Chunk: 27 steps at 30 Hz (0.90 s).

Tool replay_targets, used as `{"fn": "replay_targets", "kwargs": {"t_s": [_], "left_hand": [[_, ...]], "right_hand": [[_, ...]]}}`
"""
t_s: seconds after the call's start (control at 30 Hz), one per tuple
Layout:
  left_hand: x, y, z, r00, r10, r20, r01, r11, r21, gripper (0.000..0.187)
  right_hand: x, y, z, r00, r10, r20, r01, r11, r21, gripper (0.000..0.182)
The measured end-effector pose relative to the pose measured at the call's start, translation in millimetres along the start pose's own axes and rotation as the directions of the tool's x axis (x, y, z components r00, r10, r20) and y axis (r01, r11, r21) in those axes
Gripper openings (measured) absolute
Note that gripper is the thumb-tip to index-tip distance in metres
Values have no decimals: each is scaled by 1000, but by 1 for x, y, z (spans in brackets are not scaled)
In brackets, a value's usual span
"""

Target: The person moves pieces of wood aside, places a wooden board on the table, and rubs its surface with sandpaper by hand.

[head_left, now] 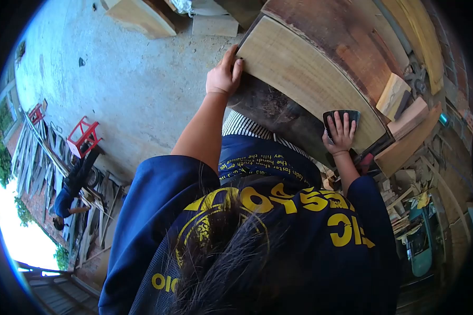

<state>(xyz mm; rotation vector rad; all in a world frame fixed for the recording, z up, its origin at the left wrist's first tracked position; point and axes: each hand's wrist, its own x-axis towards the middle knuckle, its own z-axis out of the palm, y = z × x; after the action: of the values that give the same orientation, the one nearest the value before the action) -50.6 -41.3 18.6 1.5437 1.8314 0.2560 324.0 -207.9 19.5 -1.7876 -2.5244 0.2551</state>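
Note:
A pale, slightly curved wooden board point(299, 73) lies across the workbench in front of me. My left hand point(226, 74) grips its left end, thumb on top and fingers round the edge. Near the right end, my right hand point(341, 134) presses a dark sheet of sandpaper point(356, 116) against the board's face. The fingers lie spread over the sheet, with the thumb at its left edge. Below the board is a dark, worn wooden surface point(278, 105).
Behind the board lies a reddish-brown plank point(347, 42). Wood offcuts point(393, 97) sit at its right. Scrap wood point(404, 210) is heaped at lower right. On the concrete floor point(126, 68) stands a red stool point(84, 137); a person point(71, 197) bends by stacked planks point(34, 152).

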Motion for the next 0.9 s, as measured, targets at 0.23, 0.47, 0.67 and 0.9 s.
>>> {"fn": "replay_targets", "kwargs": {"t_s": [0.23,0.47,0.67,0.9], "left_hand": [[3,-2,2,994,-109,6,108,991,75,49],[11,-19,13,993,-27,-115,27,1000,-1,48],[6,-3,10,982,4,-191,-9,1000,-27,42],[7,-9,13,980,-24,-198,21,1000,-19,43]], "right_hand": [[-2,-1,-20,995,100,-28,-97,991,92,57],[-55,56,-73,957,53,284,-92,988,125,52],[61,-15,-31,981,-172,91,152,969,193,47],[185,-113,4,982,-101,-157,155,907,391,38]]}}
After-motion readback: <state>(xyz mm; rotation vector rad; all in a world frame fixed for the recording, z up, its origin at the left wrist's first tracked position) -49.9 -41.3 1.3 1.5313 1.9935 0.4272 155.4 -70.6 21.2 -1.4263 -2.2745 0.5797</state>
